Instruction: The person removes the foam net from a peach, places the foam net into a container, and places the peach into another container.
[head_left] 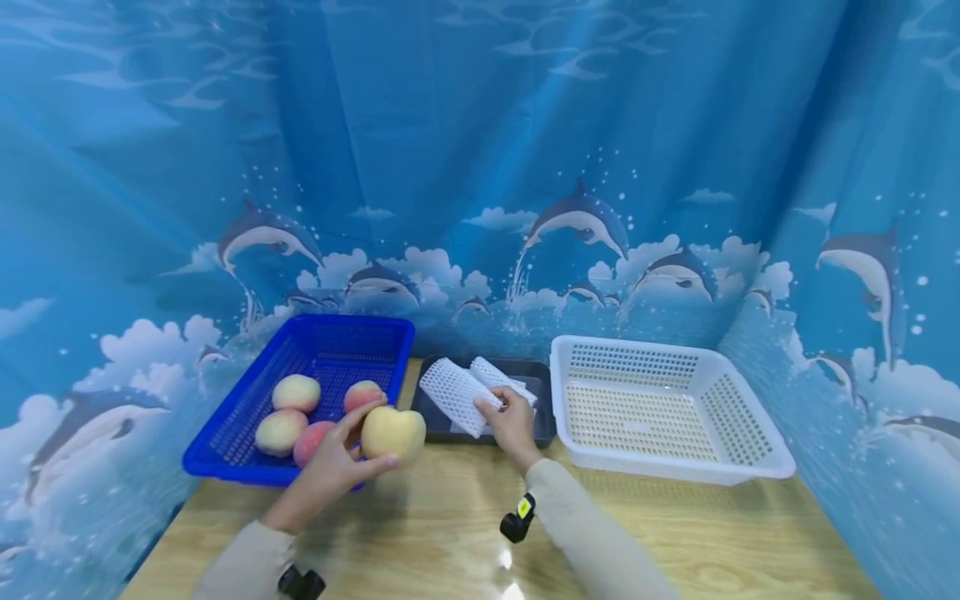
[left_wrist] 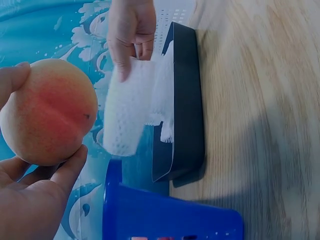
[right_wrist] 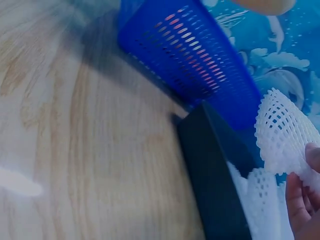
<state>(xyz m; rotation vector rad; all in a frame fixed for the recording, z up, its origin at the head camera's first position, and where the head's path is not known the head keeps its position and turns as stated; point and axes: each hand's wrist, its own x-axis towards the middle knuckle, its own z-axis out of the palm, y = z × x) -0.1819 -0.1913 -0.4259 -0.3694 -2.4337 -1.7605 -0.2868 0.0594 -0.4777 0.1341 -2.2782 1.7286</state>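
Note:
My left hand (head_left: pixel 335 461) grips a yellow peach (head_left: pixel 393 434) just above the near right corner of the blue basket (head_left: pixel 197 463). The peach's red-blushed side (left_wrist: pixel 55 112) faces the left wrist view, with thumb and fingertips on either side of it. Over the black tray (head_left: pixel 545 430), my right hand (head_left: pixel 514 423) pinches a white foam fruit net (head_left: pixel 456 395) by one end. In the right wrist view the free end of that net (right_wrist: pixel 281 131) is spread a little. More foam nets (right_wrist: pixel 262 202) lie in the tray beneath it.
Several peaches (head_left: pixel 296 392) sit in the blue basket on the left. At the right stands a white basket (head_left: pixel 675 477), close against the tray. A blue dolphin-print curtain (head_left: pixel 480 167) hangs behind the wooden table (head_left: pixel 442 533).

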